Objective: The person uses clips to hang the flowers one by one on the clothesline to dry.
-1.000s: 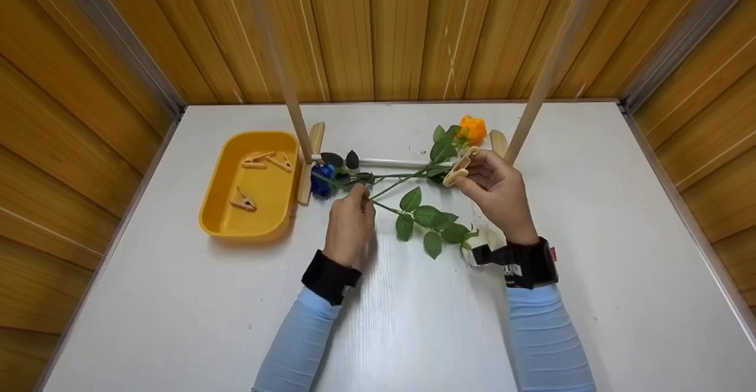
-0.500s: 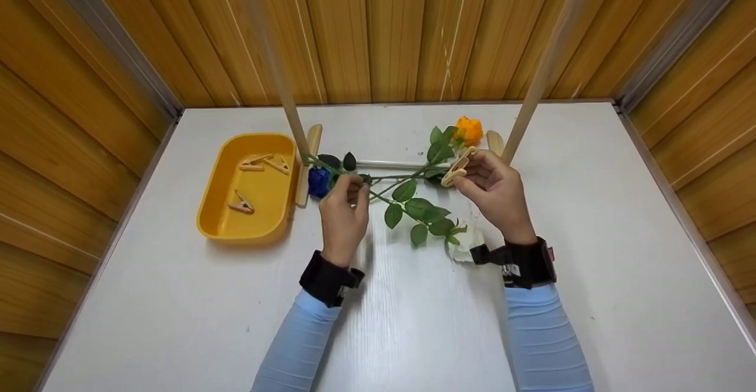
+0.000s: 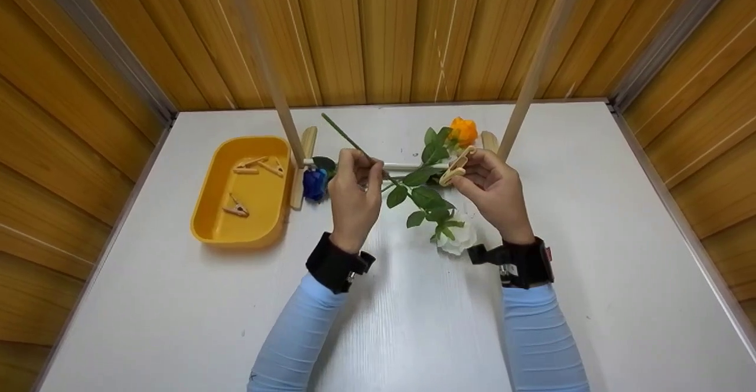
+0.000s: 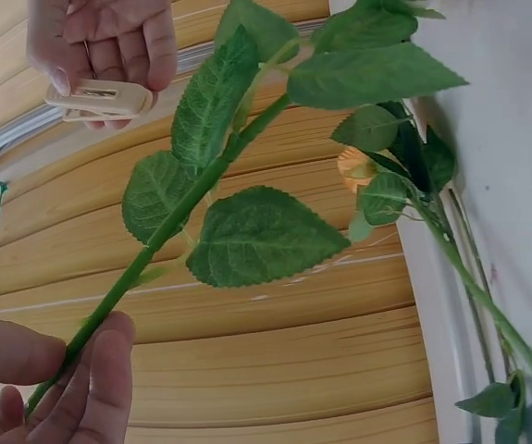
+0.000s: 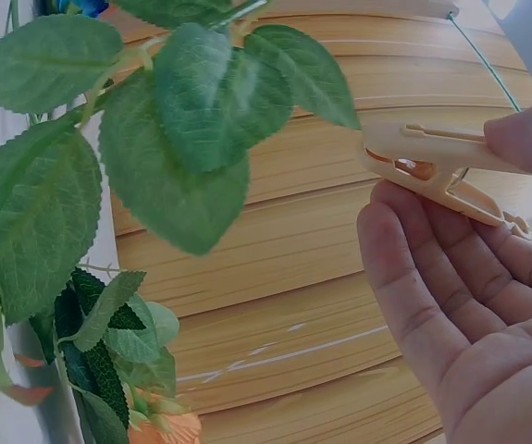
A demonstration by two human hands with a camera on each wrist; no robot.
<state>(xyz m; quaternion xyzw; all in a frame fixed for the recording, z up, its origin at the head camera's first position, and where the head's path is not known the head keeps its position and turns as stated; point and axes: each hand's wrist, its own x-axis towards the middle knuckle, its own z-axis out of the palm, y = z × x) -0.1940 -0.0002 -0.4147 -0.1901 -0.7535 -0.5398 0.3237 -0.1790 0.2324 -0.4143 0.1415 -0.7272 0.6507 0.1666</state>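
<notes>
My left hand (image 3: 356,197) pinches the green stem (image 4: 159,231) of an artificial white rose (image 3: 456,235) between thumb and fingers. Its bare stem end points up and away, while the bloom hangs toward my right wrist. In my right hand (image 3: 499,194) is a pale clothespin (image 5: 432,157), held by thumb and fingers, beside the rose's leaves (image 5: 191,111). An orange rose (image 3: 464,132) lies at the back right. The blue rose (image 3: 315,183) lies on the left, its stem partly hidden behind my left hand.
A yellow basin (image 3: 260,188) with several clothespins (image 3: 236,208) stands at left. Two wooden posts (image 3: 527,97) rise on either side of the roses, with a white rod (image 3: 407,166) low between them. Wood-patterned panels (image 3: 387,38) wall in the white table (image 3: 177,321).
My left hand has shifted along the stem, then lifted the white rose, swinging its stem end up and back. The bloom has come out from behind my right wrist. My right hand has barely moved.
</notes>
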